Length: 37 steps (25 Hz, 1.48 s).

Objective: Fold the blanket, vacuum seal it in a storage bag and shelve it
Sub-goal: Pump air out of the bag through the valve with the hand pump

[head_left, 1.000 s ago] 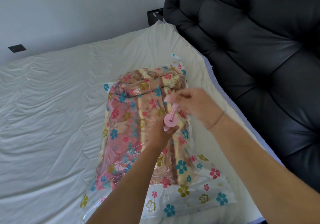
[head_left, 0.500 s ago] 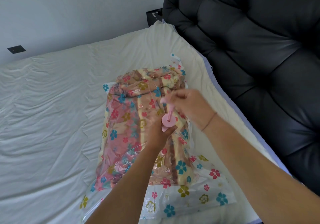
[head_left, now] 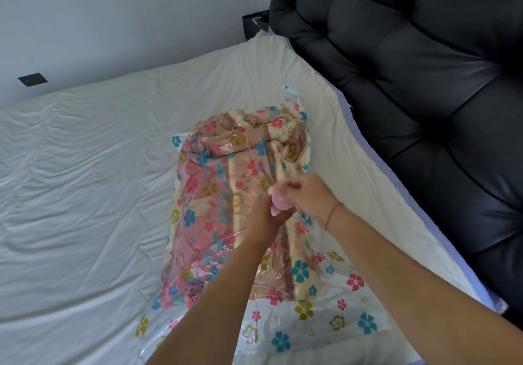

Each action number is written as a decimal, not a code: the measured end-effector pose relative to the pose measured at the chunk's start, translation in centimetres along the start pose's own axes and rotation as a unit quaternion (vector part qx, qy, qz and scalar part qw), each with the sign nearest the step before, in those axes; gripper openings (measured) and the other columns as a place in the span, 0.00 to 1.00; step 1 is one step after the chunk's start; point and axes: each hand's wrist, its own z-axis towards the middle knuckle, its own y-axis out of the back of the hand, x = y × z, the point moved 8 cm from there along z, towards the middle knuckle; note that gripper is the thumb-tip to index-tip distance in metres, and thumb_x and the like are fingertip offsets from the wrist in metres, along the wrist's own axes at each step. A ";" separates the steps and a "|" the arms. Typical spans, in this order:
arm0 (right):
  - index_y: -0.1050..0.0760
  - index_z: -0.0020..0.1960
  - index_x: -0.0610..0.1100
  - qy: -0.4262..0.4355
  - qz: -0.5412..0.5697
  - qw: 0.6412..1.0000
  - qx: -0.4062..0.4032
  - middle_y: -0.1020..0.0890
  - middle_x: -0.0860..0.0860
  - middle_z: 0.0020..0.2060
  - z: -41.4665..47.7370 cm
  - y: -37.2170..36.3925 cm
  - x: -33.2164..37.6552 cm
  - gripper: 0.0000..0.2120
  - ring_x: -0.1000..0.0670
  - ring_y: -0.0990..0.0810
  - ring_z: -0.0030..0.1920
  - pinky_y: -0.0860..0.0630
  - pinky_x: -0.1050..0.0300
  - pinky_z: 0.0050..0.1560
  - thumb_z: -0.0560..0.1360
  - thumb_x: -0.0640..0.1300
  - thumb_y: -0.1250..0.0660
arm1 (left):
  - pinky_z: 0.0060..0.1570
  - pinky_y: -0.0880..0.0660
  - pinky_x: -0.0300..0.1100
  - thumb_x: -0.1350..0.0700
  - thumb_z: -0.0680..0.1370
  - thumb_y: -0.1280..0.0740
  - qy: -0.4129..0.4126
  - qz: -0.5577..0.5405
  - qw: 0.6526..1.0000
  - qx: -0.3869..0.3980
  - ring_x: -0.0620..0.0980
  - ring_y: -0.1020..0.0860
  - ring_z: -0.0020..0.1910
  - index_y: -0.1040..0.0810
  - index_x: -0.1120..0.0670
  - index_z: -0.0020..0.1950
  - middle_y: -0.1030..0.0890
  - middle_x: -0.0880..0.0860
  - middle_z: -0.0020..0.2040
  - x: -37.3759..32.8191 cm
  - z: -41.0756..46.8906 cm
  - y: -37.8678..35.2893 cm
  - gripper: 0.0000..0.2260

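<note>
Head view, looking down on a bed with a rumpled white sheet (head_left: 85, 195). Toward the right edge of it, a clear storage bag (head_left: 325, 325) printed with coloured flowers, lying flat on the sheet, its near end unfilled. Inside, filling the far part, the folded blanket (head_left: 226, 195) in pink, cream and brown stripes. Over the bag's right half, between the two hands, a small pink pump (head_left: 278, 205). Left hand (head_left: 264, 224) wrapped round the pump's lower body, fingers curled about it. Right hand (head_left: 308, 197) closed on the pump's top end (blurred, so exact finger placement unclear), a thin cord bracelet (head_left: 333, 214) at its wrist. Along the right, a black tufted headboard (head_left: 410, 110). Far left on the wall, a dark socket plate (head_left: 32, 79).
</note>
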 end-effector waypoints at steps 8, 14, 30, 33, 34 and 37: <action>0.17 0.43 0.38 0.151 0.088 0.985 -0.011 0.16 0.39 0.39 -0.9 4.0 8.8 0.08 0.53 0.20 0.40 0.24 0.67 0.47 0.75 0.43 0.30 | 0.52 0.26 0.43 0.55 0.72 0.27 0.018 0.007 1.000 -0.010 0.50 0.22 0.52 0.26 0.47 0.58 0.19 0.49 0.52 0.5 0.7 0.5 0.17; 0.16 0.45 0.39 0.004 -0.027 0.999 -0.018 0.17 0.43 0.36 0.1 0.8 0.6 0.11 0.49 0.20 0.41 0.23 0.55 0.47 0.72 0.48 0.27 | 0.46 0.27 0.39 0.50 0.70 0.27 0.004 0.007 1.000 -0.006 0.45 0.22 0.47 0.24 0.51 0.57 0.19 0.46 0.48 0.2 0.4 0.0 0.17; 0.17 0.47 0.37 0.157 0.069 0.985 0.009 0.19 0.41 0.35 -1.5 4.6 9.1 0.09 0.54 0.21 0.37 0.26 0.70 0.45 0.74 0.43 0.30 | 0.54 0.27 0.43 0.52 0.71 0.27 0.019 -0.003 1.000 -0.005 0.49 0.22 0.52 0.27 0.45 0.58 0.19 0.48 0.52 0.4 0.7 0.2 0.17; 0.17 0.49 0.39 0.076 -0.031 0.997 0.003 0.18 0.41 0.40 -0.1 2.0 2.9 0.13 0.44 0.19 0.46 0.21 0.56 0.54 0.74 0.49 0.29 | 0.52 0.26 0.43 0.56 0.72 0.27 0.013 0.002 1.000 0.001 0.48 0.22 0.51 0.26 0.47 0.57 0.19 0.48 0.51 0.1 0.5 -0.1 0.16; 0.17 0.49 0.40 0.029 -0.070 0.997 0.005 0.18 0.44 0.41 0.1 0.8 0.3 0.14 0.42 0.19 0.48 0.21 0.53 0.54 0.73 0.51 0.29 | 0.51 0.25 0.43 0.55 0.73 0.27 0.006 0.013 1.000 0.005 0.48 0.21 0.50 0.24 0.49 0.58 0.19 0.48 0.51 0.2 0.4 -0.4 0.16; 0.17 0.46 0.41 0.031 -0.049 0.998 -0.004 0.18 0.49 0.36 -0.2 1.0 1.1 0.11 0.50 0.21 0.41 0.24 0.58 0.46 0.72 0.49 0.27 | 0.48 0.26 0.40 0.53 0.71 0.27 0.004 -0.001 1.000 -0.003 0.46 0.21 0.50 0.24 0.50 0.59 0.18 0.47 0.51 0.1 0.2 -0.1 0.17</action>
